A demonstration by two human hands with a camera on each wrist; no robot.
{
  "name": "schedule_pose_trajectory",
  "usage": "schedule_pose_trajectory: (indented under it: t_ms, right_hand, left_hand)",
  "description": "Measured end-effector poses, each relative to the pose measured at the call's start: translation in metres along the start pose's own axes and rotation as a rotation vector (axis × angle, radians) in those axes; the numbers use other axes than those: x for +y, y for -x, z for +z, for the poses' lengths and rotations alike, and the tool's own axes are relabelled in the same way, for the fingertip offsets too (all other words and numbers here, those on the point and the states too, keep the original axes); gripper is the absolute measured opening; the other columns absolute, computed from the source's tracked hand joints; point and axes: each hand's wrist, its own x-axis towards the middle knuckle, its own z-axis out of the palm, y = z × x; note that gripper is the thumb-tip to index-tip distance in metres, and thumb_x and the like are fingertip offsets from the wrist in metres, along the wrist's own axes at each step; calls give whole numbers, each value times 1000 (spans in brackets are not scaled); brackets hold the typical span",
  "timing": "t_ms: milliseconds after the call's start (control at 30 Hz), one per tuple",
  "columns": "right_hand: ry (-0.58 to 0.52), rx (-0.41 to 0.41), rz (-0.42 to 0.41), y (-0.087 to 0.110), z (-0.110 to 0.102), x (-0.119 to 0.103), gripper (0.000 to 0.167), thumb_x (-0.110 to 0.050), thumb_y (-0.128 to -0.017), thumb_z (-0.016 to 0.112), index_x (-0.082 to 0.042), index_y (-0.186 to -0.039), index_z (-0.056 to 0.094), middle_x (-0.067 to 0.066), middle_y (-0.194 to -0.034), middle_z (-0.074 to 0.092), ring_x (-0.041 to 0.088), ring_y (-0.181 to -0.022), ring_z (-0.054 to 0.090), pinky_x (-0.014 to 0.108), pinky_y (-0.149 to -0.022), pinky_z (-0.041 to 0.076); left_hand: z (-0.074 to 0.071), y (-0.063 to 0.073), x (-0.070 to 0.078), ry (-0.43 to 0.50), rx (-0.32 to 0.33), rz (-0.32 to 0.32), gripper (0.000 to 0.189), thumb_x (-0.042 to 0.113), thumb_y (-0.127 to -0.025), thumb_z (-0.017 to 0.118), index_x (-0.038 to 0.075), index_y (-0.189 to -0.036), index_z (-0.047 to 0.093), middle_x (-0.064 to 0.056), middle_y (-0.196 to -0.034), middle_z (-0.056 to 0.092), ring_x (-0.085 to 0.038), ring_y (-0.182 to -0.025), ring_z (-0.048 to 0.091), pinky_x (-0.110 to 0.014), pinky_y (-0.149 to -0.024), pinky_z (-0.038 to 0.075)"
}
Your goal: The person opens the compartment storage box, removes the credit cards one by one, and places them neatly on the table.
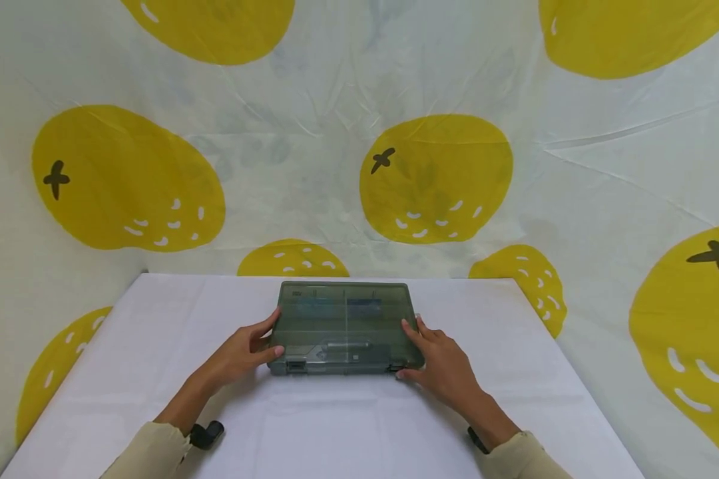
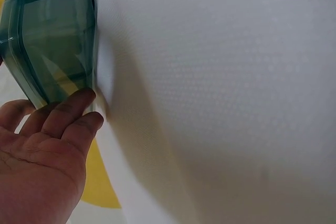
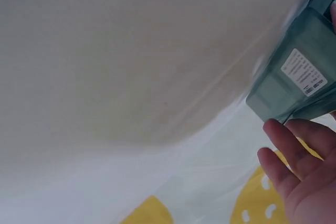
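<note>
A translucent dark green plastic compartment box (image 1: 341, 326) is on the white table in the head view, its lid down and its latches towards me. Dividers show faintly through the lid. My left hand (image 1: 238, 356) holds its left end, thumb at the front corner and fingers along the side. At the right end, my right hand (image 1: 449, 364) grips it, with the thumb by the front right latch (image 1: 395, 366). In the left wrist view, the fingertips lie against the box's end wall (image 2: 58, 40). A white barcode label (image 3: 303, 72) shows on the box in the right wrist view.
White cloth covers the table (image 1: 347, 432), whose far edge runs just behind the box. Behind it hangs a pale curtain (image 1: 299, 173) printed with large yellow fruit. Dark bands (image 1: 206, 436) sit on both wrists, beside beige sleeves (image 1: 150, 452).
</note>
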Motion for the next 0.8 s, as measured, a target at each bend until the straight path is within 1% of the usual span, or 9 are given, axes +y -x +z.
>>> schedule_pose_trajectory:
  t_ms: [67, 167, 267, 367, 433, 533, 567, 700, 800]
  right_hand:
    - [-40, -22, 18, 1, 0, -1, 110, -55, -71, 95, -22, -163, 45, 17, -168, 43, 40, -137, 59, 55, -95, 60]
    - [-116, -48, 48, 3, -1, -3, 111, -55, -73, 94, -22, -165, 42, 17, -173, 34, 42, -149, 47, 58, -104, 56]
    - [-169, -37, 46, 2, -4, -6, 108, -56, -76, 92, -21, -165, 42, 17, -175, 29, 43, -158, 35, 64, -114, 48]
    - [-188, 5, 17, 0, -6, -13, 104, -58, -77, 90, -21, -163, 45, 17, -174, 30, 43, -161, 29, 69, -120, 39]
    - [-182, 36, -10, -3, -7, -19, 101, -60, -78, 88, -21, -162, 47, 18, -173, 32, 42, -162, 28, 70, -124, 32]
    - [-160, 69, -36, -8, -7, -28, 98, -63, -80, 85, -22, -161, 50, 17, -172, 35, 40, -163, 27, 67, -129, 23]
    - [-154, 75, -43, -9, -7, -31, 96, -64, -80, 84, -22, -160, 50, 17, -171, 36, 40, -163, 28, 66, -130, 21]
    - [-140, 64, -68, -13, -4, -43, 93, -67, -83, 80, -23, -160, 51, 15, -170, 40, 38, -162, 30, 65, -131, 18]
    - [-148, 37, -84, -17, -4, -53, 91, -69, -85, 77, -24, -160, 51, 12, -170, 41, 34, -163, 31, 65, -132, 17]
  left_hand:
    - [0, 0, -1, 8, -1, -4, 94, 30, -101, 75, 20, -171, 13, -10, -179, 14, -45, -157, 34, -57, -126, 32]
    - [1, 1, -1, 16, -9, -4, 94, 29, -101, 75, 19, -172, 13, -9, -179, 13, -44, -158, 33, -56, -126, 32]
    - [0, 1, -1, 24, -4, -10, 94, 29, -101, 75, 20, -172, 14, -8, -179, 14, -43, -158, 34, -56, -126, 33]
    - [0, 0, 0, 3, 1, -5, 94, 30, -101, 75, 20, -172, 14, -10, -179, 14, -45, -157, 35, -56, -125, 34]
    - [-1, 0, 1, -5, 14, -12, 94, 31, -101, 75, 21, -171, 15, -11, -179, 15, -45, -156, 37, -56, -124, 35]
    - [-1, -1, 1, -22, 10, -1, 93, 32, -102, 74, 20, -172, 14, -13, -179, 14, -47, -155, 37, -57, -124, 35]
    - [0, -1, 2, -13, 11, -8, 93, 32, -101, 74, 21, -172, 14, -12, -179, 15, -47, -155, 37, -57, -125, 35]
    - [1, -1, 0, -7, 3, -22, 93, 32, -101, 75, 23, -172, 14, -10, -179, 15, -44, -156, 37, -57, -125, 34]
    - [2, -1, 0, -16, 12, -35, 94, 32, -101, 76, 24, -171, 15, -10, -179, 17, -43, -156, 38, -57, -125, 35]
